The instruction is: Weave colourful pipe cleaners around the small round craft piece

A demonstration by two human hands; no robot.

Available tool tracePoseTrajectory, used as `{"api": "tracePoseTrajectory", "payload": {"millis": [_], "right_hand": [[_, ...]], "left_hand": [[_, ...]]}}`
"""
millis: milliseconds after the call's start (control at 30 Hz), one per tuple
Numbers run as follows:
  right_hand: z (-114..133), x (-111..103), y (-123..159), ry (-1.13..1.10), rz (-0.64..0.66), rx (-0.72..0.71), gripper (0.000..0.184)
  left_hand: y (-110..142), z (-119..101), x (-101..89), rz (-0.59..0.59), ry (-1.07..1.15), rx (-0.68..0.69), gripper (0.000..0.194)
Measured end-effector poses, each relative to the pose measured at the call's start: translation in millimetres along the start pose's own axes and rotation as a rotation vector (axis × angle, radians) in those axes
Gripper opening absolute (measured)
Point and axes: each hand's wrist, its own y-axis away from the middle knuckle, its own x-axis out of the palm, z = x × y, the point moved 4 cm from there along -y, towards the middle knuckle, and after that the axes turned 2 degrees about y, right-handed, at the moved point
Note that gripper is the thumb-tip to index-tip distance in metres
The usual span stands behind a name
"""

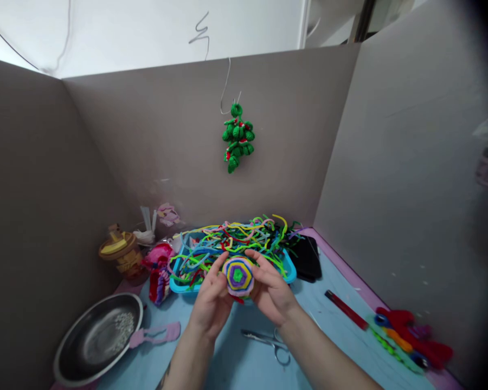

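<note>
Between my two hands is a round piece of coiled pipe cleaners (239, 276), with a green middle and rings of purple, yellow, white and pink. My left hand (213, 292) grips its left edge with thumb and fingers. On its right edge, my right hand (271, 287) grips it the same way. Some red shows beneath the piece. Just behind it stands a blue tray (183, 288) heaped with loose pipe cleaners (228, 235) in many colours. Scissors (264, 339) lie on the blue table cover below my hands, partly hidden by my right forearm.
At left are a dark pan (93, 336) with small pale beads, a pink strip (158, 333) and a brown pot (124, 254). A red stick (345, 309) and colourful fuzzy pieces (415, 336) lie at right. A green ornament (238, 138) hangs on the grey partition (166, 130).
</note>
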Motion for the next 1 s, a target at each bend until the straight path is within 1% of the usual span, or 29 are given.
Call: {"api": "tracePoseTrajectory", "payload": {"millis": [200, 367, 433, 467, 500, 567, 600, 633, 667, 733, 800, 900, 933, 1000], "right_hand": [[0.1, 2.9, 1.1, 0.014, 0.016, 0.02, 0.046], [3.0, 4.1, 0.6, 0.024, 0.028, 0.007, 0.046], [4.5, 3.9, -0.6, 0.052, 0.043, -0.018, 0.047], [5.2, 3.8, -1.2, 0.076, 0.054, -0.035, 0.048], [5.9, 3.8, -1.7, 0.11, 0.067, -0.057, 0.049], [7.4, 3.9, -2.1, 0.218, 0.081, -0.121, 0.051], [8.2, 4.1, -1.8, 0.294, 0.078, -0.161, 0.052], [8.9, 4.3, -1.2, 0.383, 0.068, -0.202, 0.051], [9.5, 5.0, -0.3, 0.473, 0.057, -0.241, 0.05], [9.1, 8.0, 1.9, 0.63, 0.068, -0.286, 0.051], [7.0, 12.5, 4.2, 0.726, 0.125, -0.292, 0.052], [5.3, 16.8, 6.6, 0.807, 0.194, -0.289, 0.052], [6.1, 16.8, 7.0, 0.836, 0.189, -0.302, 0.052], [10.4, 15.0, 7.4, 0.921, 0.139, -0.361, 0.052]], "left_hand": [[-0.2, 1.2, -2.0, -0.003, 0.039, -0.014, 0.069], [-1.2, 3.6, -2.7, 0.0, -0.01, -0.013, 0.06], [-2.8, 4.9, -4.4, -0.028, -0.026, -0.007, 0.058], [-3.7, 4.4, -6.1, -0.058, -0.049, 0.017, 0.057], [-4.5, 2.4, -8.3, -0.1, -0.094, 0.069, 0.057], [-4.3, -5.7, -11.6, -0.191, -0.259, 0.248, 0.053], [-3.3, -10.1, -11.6, -0.217, -0.36, 0.34, 0.051], [-2.2, -13.2, -10.3, -0.218, -0.459, 0.406, 0.049], [-1.5, -14.4, -8.3, -0.196, -0.544, 0.433, 0.048], [-0.9, -11.7, -3.7, -0.113, -0.646, 0.388, 0.049], [0.0, -7.4, -0.5, -0.062, -0.669, 0.31, 0.053], [1.7, -7.1, 1.6, -0.096, -0.629, 0.281, 0.055], [2.0, -8.7, 1.9, -0.119, -0.599, 0.287, 0.054], [1.8, -11.9, 1.6, -0.158, -0.493, 0.271, 0.053]]}}
